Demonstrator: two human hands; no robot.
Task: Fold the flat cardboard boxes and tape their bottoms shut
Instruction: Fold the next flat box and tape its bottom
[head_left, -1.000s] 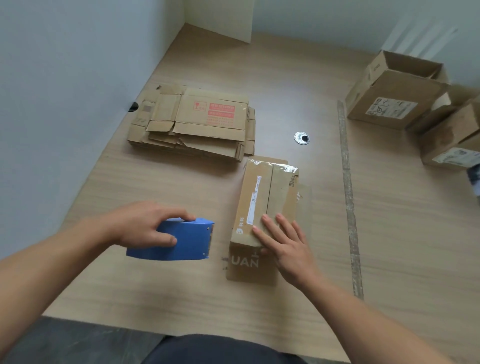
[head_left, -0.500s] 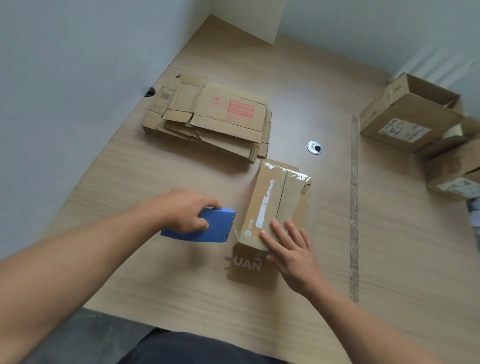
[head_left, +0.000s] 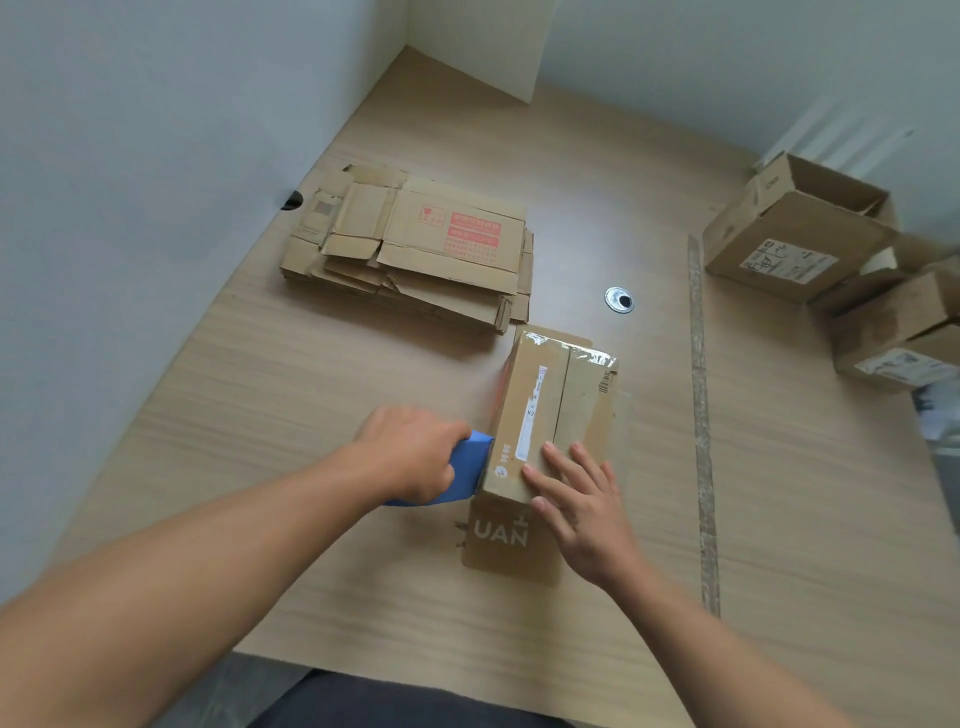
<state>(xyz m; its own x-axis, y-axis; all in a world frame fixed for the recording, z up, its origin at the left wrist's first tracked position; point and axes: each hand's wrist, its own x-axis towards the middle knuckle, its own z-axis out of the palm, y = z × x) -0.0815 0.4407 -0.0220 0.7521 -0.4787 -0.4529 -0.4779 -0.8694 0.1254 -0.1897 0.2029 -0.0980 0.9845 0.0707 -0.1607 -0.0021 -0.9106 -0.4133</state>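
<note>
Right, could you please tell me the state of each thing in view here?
Folded box: flaps closed and facing up, clear tape at its far edge.
Blue tape dispenser: gripped, front end against the box's left side.
Left hand: grips the dispenser.
Right hand: fingers straight, pressing the flaps flat.
Flat cardboard stack: unfolded, lying flat.
Boxes at far right: assembled, the biggest one open.

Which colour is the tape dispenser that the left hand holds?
Blue; the tape dispenser shows in the head view, gripped by the left hand.
</note>
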